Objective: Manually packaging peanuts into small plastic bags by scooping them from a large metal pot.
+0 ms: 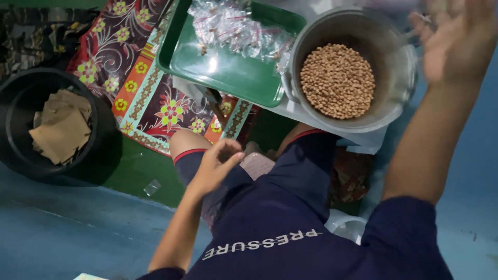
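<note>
My left hand (pixel 215 165) rests on my knee, over the hem of my dark shorts, with its fingers curled in and nothing visible in them. My right hand (pixel 456 36) is raised at the top right, just past the rim of a metal pot (pixel 399 78). It is blurred, so I cannot tell whether it holds anything. The pot is partly filled with small brown nuts (pixel 337 80). Left of the pot lies a green tray (pixel 223 70) with a heap of small clear plastic bags (pixel 238 26) at its far end.
A black bucket (pixel 15 155) at the left holds brown paper pieces (pixel 62 124). A flowered red cloth (pixel 145 98) lies under the tray. One small clear bag (pixel 152 186) lies on the green mat. A white container (pixel 347 227) sits by my right thigh. The floor (pixel 62 233) is blue.
</note>
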